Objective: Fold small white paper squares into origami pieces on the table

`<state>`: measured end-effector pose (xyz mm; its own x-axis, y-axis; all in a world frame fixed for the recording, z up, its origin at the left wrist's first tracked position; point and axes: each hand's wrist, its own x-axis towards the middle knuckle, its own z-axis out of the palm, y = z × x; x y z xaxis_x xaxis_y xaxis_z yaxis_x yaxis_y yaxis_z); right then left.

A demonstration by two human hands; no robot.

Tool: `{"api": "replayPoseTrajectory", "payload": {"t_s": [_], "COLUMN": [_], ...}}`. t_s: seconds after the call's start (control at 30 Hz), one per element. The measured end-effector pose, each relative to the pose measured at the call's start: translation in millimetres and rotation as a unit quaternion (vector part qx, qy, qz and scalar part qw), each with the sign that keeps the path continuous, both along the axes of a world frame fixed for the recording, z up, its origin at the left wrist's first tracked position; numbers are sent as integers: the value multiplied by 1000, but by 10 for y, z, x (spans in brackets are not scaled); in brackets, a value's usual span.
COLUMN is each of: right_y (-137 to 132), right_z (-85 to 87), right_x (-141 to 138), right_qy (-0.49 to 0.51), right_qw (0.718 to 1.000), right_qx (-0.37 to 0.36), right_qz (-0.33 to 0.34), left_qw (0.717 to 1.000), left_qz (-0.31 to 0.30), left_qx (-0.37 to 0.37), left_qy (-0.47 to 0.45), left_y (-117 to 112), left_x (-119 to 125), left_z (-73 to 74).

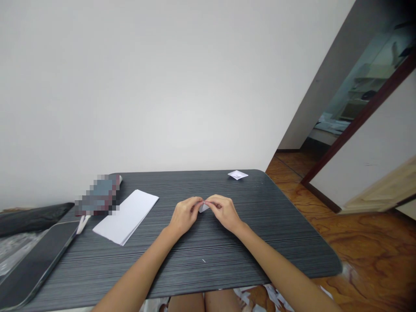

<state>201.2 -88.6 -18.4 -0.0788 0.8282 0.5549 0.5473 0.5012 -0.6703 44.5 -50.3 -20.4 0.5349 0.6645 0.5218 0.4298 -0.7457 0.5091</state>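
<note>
Between my two hands, over the middle of the dark table, is a small folded piece of white paper (203,207). My left hand (186,213) pinches its left side with thumb and fingertips. On the other side my right hand (225,211) pinches it the same way, and the fingertips of both hands nearly meet at its top. Most of the paper's edges are covered by my fingers. A folded white paper shape (238,174), pointed at both ends, lies near the table's far right corner.
Left of my hands lies a stack of white paper sheets (126,216) on the dark striped table (182,273). A phone (42,260) with a white cable (83,223) rests at the left edge, near a blurred-out item (100,195). Behind stands a white wall (195,86).
</note>
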Motion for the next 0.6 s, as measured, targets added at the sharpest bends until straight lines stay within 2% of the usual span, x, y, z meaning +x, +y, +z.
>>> {"api": "replayPoseTrajectory", "payload": {"t_s": [0.17, 0.33, 0.6], "right_y": [-12, -16, 1], "right_z": [13, 12, 44], "right_x": [0, -17, 14], "right_qy": [-17, -25, -3], "right_qw": [1000, 1000, 1000], "right_qx": [15, 11, -21], "right_qz": [4, -10, 12], "left_qw": [1000, 999, 999], "left_qz": [15, -9, -16], "left_qx": [-16, -31, 41], "left_qy": [-16, -12, -9], "left_y": [-1, -27, -3], "left_x": [-4, 18, -18], "left_z": [18, 16, -35]}}
